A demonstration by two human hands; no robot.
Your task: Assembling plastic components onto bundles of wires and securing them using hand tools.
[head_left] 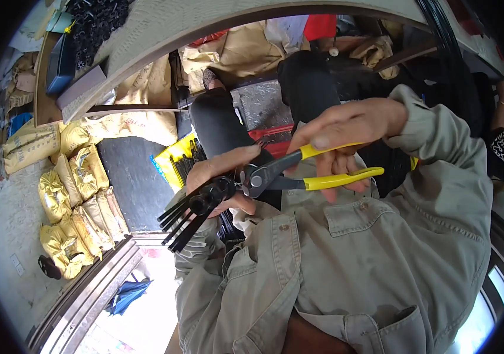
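My left hand (219,174) grips a bundle of thin black rods (190,213) that fan out down and to the left. My right hand (346,133) is closed around the yellow handles of a pair of cutting pliers (299,171). The dark jaws of the pliers sit right at the top end of the bundle, touching my left thumb side. Both hands are held close in front of my chest, over my beige work shirt (346,259).
A yellow box of black rods (178,159) lies below the hands. Several yellow sacks (78,200) are stacked at the left beside a dark slab (131,177). A curved pale board (204,23) arcs overhead. A red tool (275,138) lies behind the hands.
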